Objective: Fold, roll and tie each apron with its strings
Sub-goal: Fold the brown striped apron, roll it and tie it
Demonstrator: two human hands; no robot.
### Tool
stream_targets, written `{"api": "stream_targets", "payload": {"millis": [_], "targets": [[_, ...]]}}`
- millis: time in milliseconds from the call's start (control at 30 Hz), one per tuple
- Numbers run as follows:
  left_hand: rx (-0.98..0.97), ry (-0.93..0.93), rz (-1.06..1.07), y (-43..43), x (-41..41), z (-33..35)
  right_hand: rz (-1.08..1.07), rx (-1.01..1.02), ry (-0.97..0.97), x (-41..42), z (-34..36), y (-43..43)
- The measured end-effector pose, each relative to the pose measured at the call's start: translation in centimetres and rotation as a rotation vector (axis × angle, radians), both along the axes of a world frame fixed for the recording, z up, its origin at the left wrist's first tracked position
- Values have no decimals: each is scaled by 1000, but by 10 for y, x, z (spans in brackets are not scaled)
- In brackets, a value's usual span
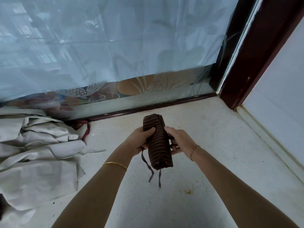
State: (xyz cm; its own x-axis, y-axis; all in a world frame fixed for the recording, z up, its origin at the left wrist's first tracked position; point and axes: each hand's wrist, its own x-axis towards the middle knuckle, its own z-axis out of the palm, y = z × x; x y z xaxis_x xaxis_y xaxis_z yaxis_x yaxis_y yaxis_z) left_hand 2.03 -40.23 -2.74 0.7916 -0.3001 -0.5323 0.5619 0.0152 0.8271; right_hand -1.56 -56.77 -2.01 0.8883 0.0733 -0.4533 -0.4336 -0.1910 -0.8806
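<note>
You hold the brown striped apron [158, 145], rolled into a tight bundle, above the speckled counter [222, 153] in mid-view, its length pointing away from you. Your left hand [141, 139] grips the roll's left side, thumb pressed across the top. Your right hand [179, 140] curls its fingers round a dark string [171, 137] against the roll's right side. Two loose string ends [152, 174] dangle from the near end. A pile of pale aprons [37, 153] crowds the counter's left. The etched glass pane [115, 46] closes the far edge and a dark wooden frame [255, 55] the right corner, with bare counter near you.
</note>
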Motion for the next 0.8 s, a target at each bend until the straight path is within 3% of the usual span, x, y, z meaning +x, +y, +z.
{"api": "stream_targets", "payload": {"millis": [200, 333, 500, 600, 667, 800], "targets": [[313, -129, 11, -20, -10, -8, 48, -252, -107, -1, -14, -4], [588, -145, -142, -19, -13, -11, 57, -480, -174, -1, -24, -11], [940, -565, -473, -18, -25, -15, 111, -586, -60, -11, -52, -24], [963, -786, -647, -30, -41, -17, 196, -641, -43, -15, -61, -20], [926, -832, -717, -38, -48, -13, 300, -715, -65, -15, -62, -15], [752, -639, -746, -42, -46, -8, 449, -783, -99, -13, -60, -18]]}}
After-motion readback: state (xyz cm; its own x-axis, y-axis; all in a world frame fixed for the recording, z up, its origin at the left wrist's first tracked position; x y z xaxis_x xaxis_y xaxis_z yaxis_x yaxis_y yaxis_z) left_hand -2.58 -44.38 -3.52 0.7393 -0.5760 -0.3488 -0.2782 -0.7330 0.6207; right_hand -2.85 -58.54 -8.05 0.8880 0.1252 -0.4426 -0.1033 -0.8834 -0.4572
